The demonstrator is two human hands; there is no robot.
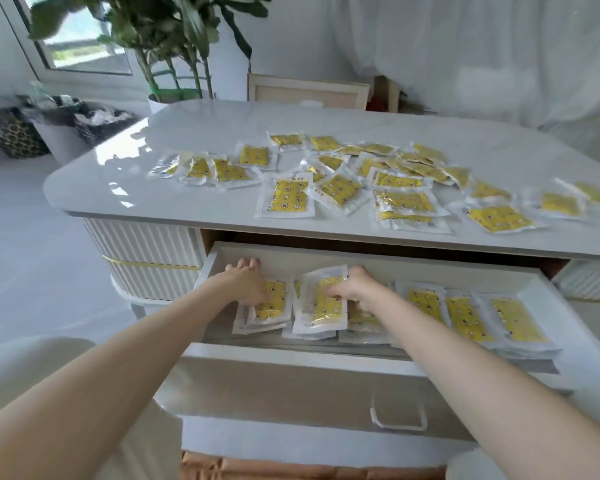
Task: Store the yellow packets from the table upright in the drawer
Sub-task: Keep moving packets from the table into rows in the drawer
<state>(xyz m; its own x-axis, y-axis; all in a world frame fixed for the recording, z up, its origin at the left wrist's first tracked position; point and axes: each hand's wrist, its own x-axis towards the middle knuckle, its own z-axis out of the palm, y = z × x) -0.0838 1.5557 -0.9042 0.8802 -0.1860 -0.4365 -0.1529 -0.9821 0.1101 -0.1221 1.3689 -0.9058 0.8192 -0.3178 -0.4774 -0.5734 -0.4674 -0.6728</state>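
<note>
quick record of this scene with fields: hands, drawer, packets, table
drawer: white pull-out drawer, open below the tabletop
drawer contents: rows of yellow clear-edged packets, leaning rather than fully upright
left hand: grips the left stack of packets
right hand: pinches a single tilted packet
table: glossy white tabletop
on table: many loose yellow packets, lying flat, some overlapping
background: green potted plant
task status: unfinished

Yellow dark-spotted packets (340, 188), white drawer (291, 358)
</note>
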